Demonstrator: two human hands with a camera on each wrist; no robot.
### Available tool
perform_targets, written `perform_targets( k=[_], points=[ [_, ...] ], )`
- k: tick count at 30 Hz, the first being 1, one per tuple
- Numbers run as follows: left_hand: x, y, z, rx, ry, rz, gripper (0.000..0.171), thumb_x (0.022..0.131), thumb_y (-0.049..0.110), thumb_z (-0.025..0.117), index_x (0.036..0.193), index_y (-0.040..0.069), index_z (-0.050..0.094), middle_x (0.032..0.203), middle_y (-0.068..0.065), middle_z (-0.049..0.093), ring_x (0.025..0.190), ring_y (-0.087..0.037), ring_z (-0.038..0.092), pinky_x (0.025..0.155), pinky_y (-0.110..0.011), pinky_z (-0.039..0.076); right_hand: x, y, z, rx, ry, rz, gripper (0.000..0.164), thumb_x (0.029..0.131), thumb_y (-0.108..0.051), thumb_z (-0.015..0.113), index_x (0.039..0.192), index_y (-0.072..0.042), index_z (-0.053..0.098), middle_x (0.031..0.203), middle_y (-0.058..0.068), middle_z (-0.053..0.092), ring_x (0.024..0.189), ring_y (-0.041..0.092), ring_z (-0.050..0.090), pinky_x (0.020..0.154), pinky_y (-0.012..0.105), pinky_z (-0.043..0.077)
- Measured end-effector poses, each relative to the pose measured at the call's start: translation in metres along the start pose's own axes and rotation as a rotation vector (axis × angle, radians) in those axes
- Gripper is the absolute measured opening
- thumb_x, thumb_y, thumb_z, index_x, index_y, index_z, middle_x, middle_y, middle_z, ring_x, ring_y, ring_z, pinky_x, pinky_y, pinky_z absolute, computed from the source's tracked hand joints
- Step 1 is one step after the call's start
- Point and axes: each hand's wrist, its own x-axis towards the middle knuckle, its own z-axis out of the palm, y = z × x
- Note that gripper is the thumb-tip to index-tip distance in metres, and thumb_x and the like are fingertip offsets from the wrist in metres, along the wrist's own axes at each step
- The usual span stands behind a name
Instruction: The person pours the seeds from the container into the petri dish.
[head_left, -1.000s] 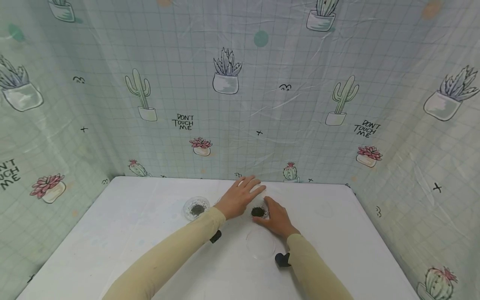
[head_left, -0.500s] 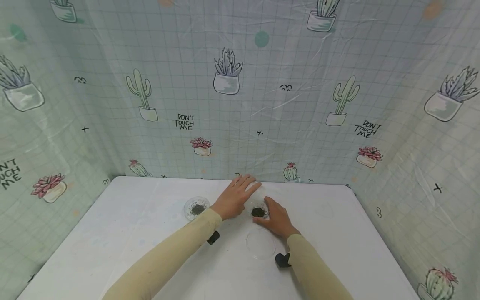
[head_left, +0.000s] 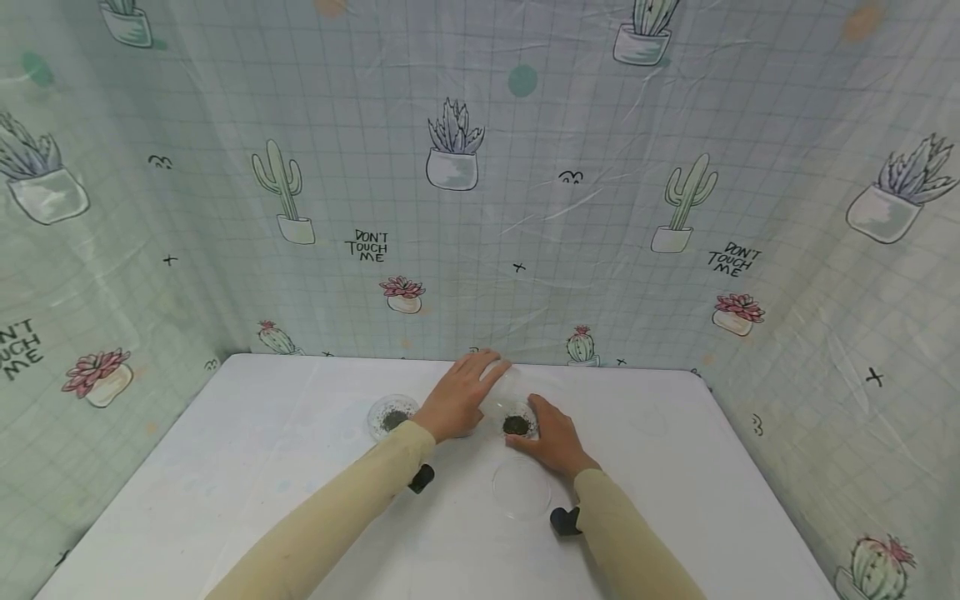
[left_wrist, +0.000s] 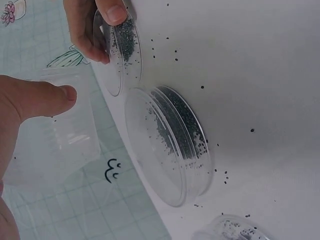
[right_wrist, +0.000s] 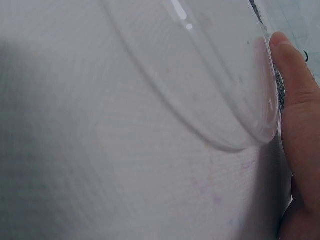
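Observation:
In the head view my left hand (head_left: pixel 453 404) is over the back middle of the table. In the left wrist view its thumb lies across a see-through plastic piece (left_wrist: pixel 75 130) with straight sides; I cannot tell whether it is a cup or a bag. Below that hand, a stack of clear petri dishes (left_wrist: pixel 192 145) holds dark granules. My right hand (head_left: pixel 555 433) grips a round clear dish (head_left: pixel 531 429) with a dark heap of granules, thumb and fingers at its rim. A clear round lid (head_left: pixel 521 487) lies in front of it, large in the right wrist view.
To the left stands another clear dish (head_left: pixel 382 408) with dark granules, partly hidden by the left forearm. Loose granules (left_wrist: pixel 252 130) are scattered over the white table (head_left: pixel 660 467). A cactus-print curtain (head_left: pixel 480 283) closes off the back and sides.
My left hand has drifted left, away from the right hand, uncovering more around the gripped dish. The right hand and its dish stay where they were.

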Motion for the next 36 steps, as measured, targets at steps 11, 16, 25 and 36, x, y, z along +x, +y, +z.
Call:
perform_targets(
  k=[11,16,25,36],
  points=[
    [-0.006,-0.007,0.004,-0.027,0.025,-0.070,0.095,0.060,0.017,0.081,0.140,0.018,0.031,0.139,-0.004,0.039,0.133,-0.020,0.031,0.112,-0.035,0.027,0.000,0.000,0.000,-0.001,-0.020,0.009,0.097,0.068,-0.068,0.062,0.142,-0.014,0.030,0.144,0.005,0.038,0.132,0.027,0.037,0.110,0.048,0.028],
    [-0.008,-0.010,0.003,-0.042,0.045,-0.086,0.097,0.057,0.019,0.083,0.140,0.018,0.031,0.137,-0.004,0.040,0.132,-0.020,0.033,0.111,-0.035,0.028,0.000,0.000,-0.001,0.002,-0.021,0.008,0.097,0.068,-0.067,0.063,0.142,-0.013,0.031,0.144,0.006,0.038,0.132,0.027,0.038,0.110,0.049,0.028],
    [-0.012,-0.015,-0.001,-0.053,0.069,-0.106,0.097,0.058,0.023,0.084,0.139,0.016,0.033,0.137,-0.004,0.040,0.131,-0.020,0.035,0.110,-0.036,0.030,0.001,0.002,0.000,-0.008,-0.026,0.011,0.099,0.067,-0.072,0.059,0.142,-0.015,0.029,0.144,0.005,0.038,0.132,0.027,0.037,0.110,0.049,0.028],
    [-0.017,-0.019,-0.004,-0.080,0.085,-0.149,0.099,0.054,0.023,0.085,0.139,0.013,0.035,0.136,-0.005,0.041,0.129,-0.021,0.036,0.110,-0.037,0.030,0.000,0.000,-0.001,-0.002,-0.027,0.012,0.098,0.067,-0.069,0.061,0.142,-0.015,0.030,0.144,0.006,0.039,0.132,0.027,0.038,0.110,0.048,0.027]
  ],
)
